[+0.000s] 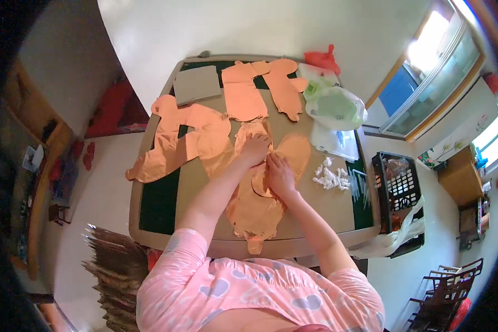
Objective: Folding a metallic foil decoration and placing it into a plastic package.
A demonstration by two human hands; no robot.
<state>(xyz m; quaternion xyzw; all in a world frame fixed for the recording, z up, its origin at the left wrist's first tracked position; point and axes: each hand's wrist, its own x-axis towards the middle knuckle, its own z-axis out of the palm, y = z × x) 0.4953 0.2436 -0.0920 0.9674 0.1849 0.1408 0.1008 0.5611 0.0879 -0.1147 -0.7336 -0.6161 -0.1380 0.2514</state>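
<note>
A flat rose-gold foil balloon [254, 213] lies across the middle of the table, its lower end toward my body. My left hand [255, 149] bends its fingers onto the foil near the balloon's upper part. Just below and to the right, my right hand [280, 174] pinches the same foil, fingertips close to the left hand. The exact spot between the fingertips is hidden. More flat foil balloons lie around: a wide angular balloon [171, 141] at the left, a straight-sided balloon [243, 91] beyond my hands, and a curved balloon [285, 91] at the far right.
A grey flat sheet [196, 84] lies at the far left of the table. At the right are a white-green plastic bag [337, 108], a red bag [323, 60], crumpled white pieces [332, 177] and thin clear sticks [361, 188]. A black crate [395, 182] stands beside the table; stacked brown sheets [113, 271] stand lower left.
</note>
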